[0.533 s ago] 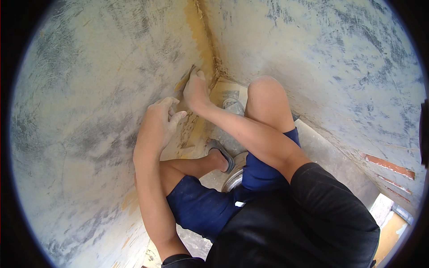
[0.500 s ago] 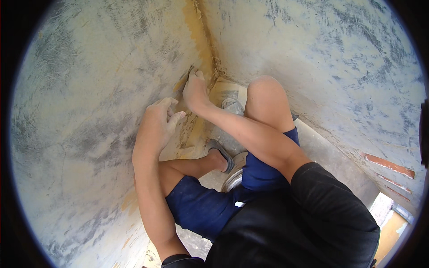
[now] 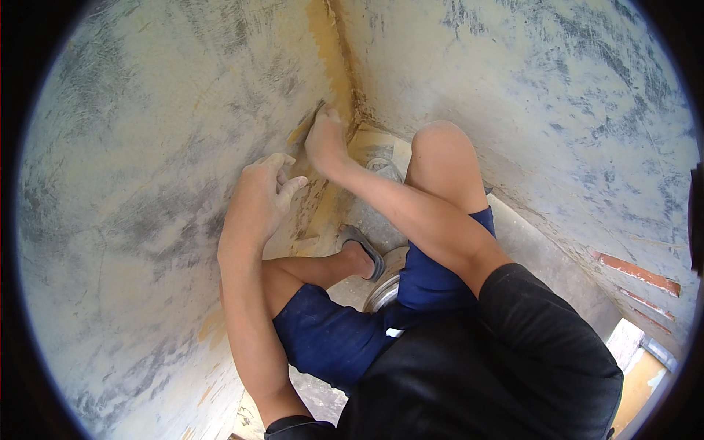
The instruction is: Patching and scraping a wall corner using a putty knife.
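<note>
**Scraper pressed into a wall corner, both hands on the plaster**

A flat scraper blade (image 3: 312, 123), only partly visible, lies against the left wall (image 3: 147, 183) just beside the vertical corner where 2 walls meet. It sits in a yellow-tan strip (image 3: 326, 44) that runs up that corner, low down near the floor. The right hand (image 3: 326, 143) is closed around the tool, its fingers curled on the handle and the fingertips pushed toward the corner; the handle itself is hidden under the hand. The right forearm crosses over the raised right knee (image 3: 440, 147).

The left hand (image 3: 260, 194) rests just beside the right one, lower on the same wall. Its fingers are loosely bent and slightly spread, the tips touching the plaster; it holds nothing.

The person crouches in the corner in blue shorts (image 3: 337, 341) and a black shirt (image 3: 499, 367). 1 foot in a grey sandal (image 3: 363, 249) is planted on the floor below the hands, and a round metal rim (image 3: 381, 290) shows just beside it, between the legs. The right wall (image 3: 550, 95) is pale with grey smears; reddish bricks (image 3: 634, 271) show low on it.
</note>
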